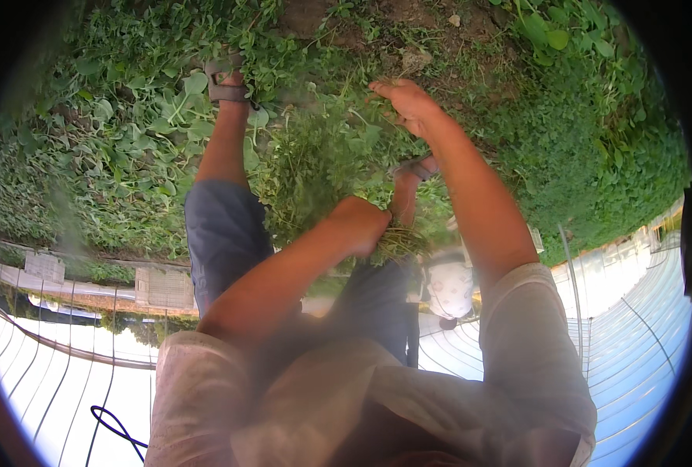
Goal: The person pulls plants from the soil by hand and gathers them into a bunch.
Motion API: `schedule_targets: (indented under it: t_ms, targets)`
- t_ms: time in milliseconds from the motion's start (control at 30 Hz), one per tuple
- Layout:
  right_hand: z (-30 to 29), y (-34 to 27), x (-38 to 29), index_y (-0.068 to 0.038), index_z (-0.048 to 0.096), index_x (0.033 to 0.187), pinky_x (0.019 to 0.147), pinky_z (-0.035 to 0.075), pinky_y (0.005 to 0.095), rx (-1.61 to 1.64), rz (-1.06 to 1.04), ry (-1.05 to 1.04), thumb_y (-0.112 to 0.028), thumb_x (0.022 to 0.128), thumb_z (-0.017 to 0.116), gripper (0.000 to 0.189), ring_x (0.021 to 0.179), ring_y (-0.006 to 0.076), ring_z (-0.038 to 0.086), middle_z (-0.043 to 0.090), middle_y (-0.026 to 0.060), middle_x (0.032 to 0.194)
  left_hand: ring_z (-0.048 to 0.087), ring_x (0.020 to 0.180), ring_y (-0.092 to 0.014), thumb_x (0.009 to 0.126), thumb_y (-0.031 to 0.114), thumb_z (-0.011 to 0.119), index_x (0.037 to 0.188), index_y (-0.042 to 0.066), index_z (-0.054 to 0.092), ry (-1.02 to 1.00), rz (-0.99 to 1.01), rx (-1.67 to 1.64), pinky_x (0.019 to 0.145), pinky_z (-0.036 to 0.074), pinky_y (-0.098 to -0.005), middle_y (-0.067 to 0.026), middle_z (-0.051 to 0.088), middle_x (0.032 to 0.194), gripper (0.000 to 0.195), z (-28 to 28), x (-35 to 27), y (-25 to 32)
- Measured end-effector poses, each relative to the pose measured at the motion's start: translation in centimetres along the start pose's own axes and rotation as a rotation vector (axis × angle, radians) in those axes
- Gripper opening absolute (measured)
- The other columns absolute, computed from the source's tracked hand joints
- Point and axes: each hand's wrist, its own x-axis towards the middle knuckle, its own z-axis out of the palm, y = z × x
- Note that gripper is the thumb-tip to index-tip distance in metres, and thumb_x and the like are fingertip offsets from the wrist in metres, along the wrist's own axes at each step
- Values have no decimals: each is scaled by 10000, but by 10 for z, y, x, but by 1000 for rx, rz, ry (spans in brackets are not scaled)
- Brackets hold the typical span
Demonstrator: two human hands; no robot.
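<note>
My left hand (pixel 362 225) is closed round a thick bundle of leafy green plants (pixel 305 157), held between my legs. The bundle's stems and root ends (pixel 404 242) stick out on the right side of the fist, and its leaves spread to the upper left. Above and to the right, my right hand (pixel 407 105) reaches to the low plants at the edge of a bare soil patch. Its fingers are partly bent near thin stems; whether they grip any of these cannot be told.
Low leafy plants (pixel 141 140) cover the ground around my sandalled feet. A stone (pixel 416 61) lies on the brown soil (pixel 462 35). Plastic crates (pixel 164 287) stand along the bed's edge. Another person (pixel 449 286) is behind me, under a hooped greenhouse frame.
</note>
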Motion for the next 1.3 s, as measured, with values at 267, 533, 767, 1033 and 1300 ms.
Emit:
schedule_targets:
  t_ms: [267, 533, 767, 1033, 1300]
  targets:
    - [19, 32, 83, -121, 590, 1211, 494, 341, 276, 120, -273, -13, -362, 936, 641, 369, 758, 148, 454, 529, 92, 1039, 687, 811, -319, 695, 121, 681, 902, 56, 672, -34, 6, 6, 707, 545, -426, -132, 691, 803, 217, 1, 1, -1]
    - [51, -16, 24, -152, 559, 1329, 910, 393, 437, 285, 33, 202, -397, 985, 497, 426, 1106, 253, 437, 497, 101, 1238, 694, 811, -316, 683, 107, 687, 849, 54, 692, -38, 11, 34, 699, 551, -422, -134, 701, 809, 174, 7, 5, -7]
    - [36, -13, -28, -73, 573, 1280, 1020, 372, 508, 69, 40, 87, -402, 949, 558, 467, 1294, 265, 380, 544, 104, 1206, 695, 808, -312, 692, 108, 681, 866, 54, 688, -91, -1, 33, 693, 550, -421, -135, 700, 809, 182, 5, 2, -7]
    - [31, 14, 46, -78, 571, 1300, 995, 369, 500, 224, -170, -74, -490, 846, 708, 629, 1276, 237, 403, 370, 160, 1463, 689, 831, -330, 694, 104, 682, 930, 43, 669, -36, 75, 37, 729, 547, -428, -148, 694, 824, 245, 18, 14, -15]
    - [80, -43, 43, -133, 549, 1311, 1070, 282, 560, 490, -50, 163, -463, 897, 661, 542, 1353, 257, 317, 542, 114, 1255, 689, 835, -331, 684, 95, 688, 938, 39, 668, -30, 16, 5, 727, 547, -424, -147, 695, 827, 260, 5, -5, -9]
